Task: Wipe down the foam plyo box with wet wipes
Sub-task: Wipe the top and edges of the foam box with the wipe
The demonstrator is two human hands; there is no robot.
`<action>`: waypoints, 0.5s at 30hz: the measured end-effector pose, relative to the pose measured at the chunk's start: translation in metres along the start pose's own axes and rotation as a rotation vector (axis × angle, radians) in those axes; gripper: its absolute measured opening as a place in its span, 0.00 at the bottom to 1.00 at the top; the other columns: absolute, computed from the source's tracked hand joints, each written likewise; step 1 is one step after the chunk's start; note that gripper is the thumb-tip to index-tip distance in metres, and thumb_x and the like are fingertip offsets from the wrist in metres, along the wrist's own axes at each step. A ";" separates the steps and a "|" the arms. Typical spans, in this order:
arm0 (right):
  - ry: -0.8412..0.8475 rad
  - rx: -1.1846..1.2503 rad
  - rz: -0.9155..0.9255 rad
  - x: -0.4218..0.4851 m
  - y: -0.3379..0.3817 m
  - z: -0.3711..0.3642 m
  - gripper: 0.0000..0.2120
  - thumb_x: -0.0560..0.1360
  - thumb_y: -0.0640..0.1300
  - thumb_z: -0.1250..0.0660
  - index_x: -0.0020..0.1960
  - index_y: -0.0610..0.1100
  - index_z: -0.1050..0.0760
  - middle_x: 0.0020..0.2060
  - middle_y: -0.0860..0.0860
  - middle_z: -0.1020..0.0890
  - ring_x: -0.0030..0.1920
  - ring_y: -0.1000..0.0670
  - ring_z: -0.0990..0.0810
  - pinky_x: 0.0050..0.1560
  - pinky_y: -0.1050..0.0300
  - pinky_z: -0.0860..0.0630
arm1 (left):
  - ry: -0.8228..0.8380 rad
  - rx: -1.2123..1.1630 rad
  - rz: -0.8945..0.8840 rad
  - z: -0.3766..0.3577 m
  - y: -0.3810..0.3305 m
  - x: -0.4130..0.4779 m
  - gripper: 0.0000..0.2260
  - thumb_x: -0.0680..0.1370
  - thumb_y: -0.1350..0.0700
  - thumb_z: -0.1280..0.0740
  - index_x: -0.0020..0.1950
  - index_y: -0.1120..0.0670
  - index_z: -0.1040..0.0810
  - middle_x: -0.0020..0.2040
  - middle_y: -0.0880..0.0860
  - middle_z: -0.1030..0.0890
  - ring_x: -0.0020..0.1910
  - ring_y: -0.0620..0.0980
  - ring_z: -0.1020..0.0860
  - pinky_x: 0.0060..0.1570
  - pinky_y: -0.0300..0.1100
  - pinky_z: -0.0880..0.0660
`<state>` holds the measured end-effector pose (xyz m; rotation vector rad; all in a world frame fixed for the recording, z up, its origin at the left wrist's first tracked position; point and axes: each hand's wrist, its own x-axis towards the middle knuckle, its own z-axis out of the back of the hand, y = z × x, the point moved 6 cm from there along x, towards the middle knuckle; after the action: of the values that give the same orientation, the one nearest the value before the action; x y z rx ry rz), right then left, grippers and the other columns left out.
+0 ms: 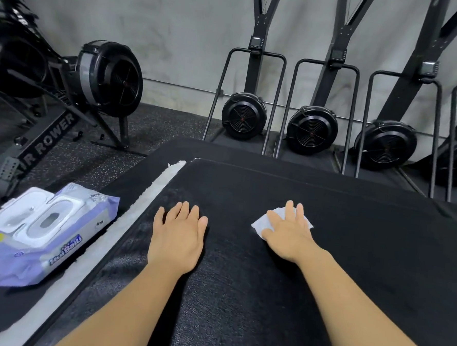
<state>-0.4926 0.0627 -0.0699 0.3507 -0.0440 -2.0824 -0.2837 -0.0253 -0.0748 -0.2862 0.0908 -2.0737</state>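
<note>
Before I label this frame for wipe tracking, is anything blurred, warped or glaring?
Head view: wide-angle lens tilts the machine frames; the pack looks slightly soft; left hand, right hand and wipe are sharp; even light, faint sheen on the box.

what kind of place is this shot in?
Most likely a gym: an air rower at left, a row of fan-wheel machines along the wall, and speckled rubber floor.

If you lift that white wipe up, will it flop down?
Probably floppy: the wet wipe looks thin and creased under the right hand. Likely light too, being one small sheet. It may cling to the foam plyo box.
</note>
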 end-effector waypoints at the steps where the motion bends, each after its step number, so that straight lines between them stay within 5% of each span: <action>1: 0.007 0.048 -0.041 0.004 0.004 -0.001 0.28 0.82 0.52 0.50 0.80 0.51 0.53 0.78 0.40 0.64 0.77 0.39 0.66 0.77 0.45 0.60 | -0.002 -0.006 0.001 0.000 0.000 0.001 0.26 0.83 0.45 0.61 0.78 0.51 0.43 0.78 0.50 0.43 0.78 0.48 0.49 0.76 0.52 0.58; 6: -0.174 -0.125 -0.020 0.027 0.065 -0.004 0.27 0.81 0.56 0.51 0.73 0.40 0.43 0.65 0.42 0.39 0.64 0.42 0.40 0.68 0.49 0.42 | -0.048 -0.039 -0.002 -0.002 0.002 0.003 0.26 0.82 0.45 0.61 0.78 0.52 0.44 0.77 0.47 0.39 0.77 0.47 0.47 0.76 0.52 0.57; 10: -0.174 -0.081 0.211 0.047 0.125 -0.005 0.26 0.82 0.56 0.53 0.73 0.41 0.42 0.69 0.43 0.40 0.69 0.43 0.42 0.70 0.51 0.44 | -0.055 -0.071 -0.009 -0.003 0.004 0.004 0.25 0.82 0.47 0.60 0.77 0.53 0.45 0.76 0.46 0.38 0.77 0.46 0.47 0.76 0.51 0.54; 13: 0.003 -0.011 0.316 0.056 0.143 -0.011 0.29 0.84 0.56 0.55 0.80 0.44 0.55 0.79 0.45 0.57 0.78 0.46 0.59 0.77 0.51 0.58 | -0.060 -0.079 -0.012 -0.003 0.005 0.005 0.23 0.82 0.49 0.59 0.76 0.51 0.43 0.75 0.46 0.37 0.77 0.45 0.46 0.76 0.50 0.52; 15: 0.035 -0.029 0.354 0.060 0.138 -0.009 0.29 0.84 0.56 0.55 0.81 0.47 0.58 0.79 0.47 0.60 0.79 0.48 0.61 0.76 0.52 0.59 | -0.058 -0.077 -0.014 -0.002 0.004 0.004 0.23 0.83 0.49 0.58 0.76 0.52 0.43 0.76 0.47 0.38 0.77 0.45 0.47 0.76 0.50 0.53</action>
<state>-0.4029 -0.0583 -0.0689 0.3357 -0.0510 -1.7248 -0.2824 -0.0309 -0.0773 -0.3946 0.1337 -2.0770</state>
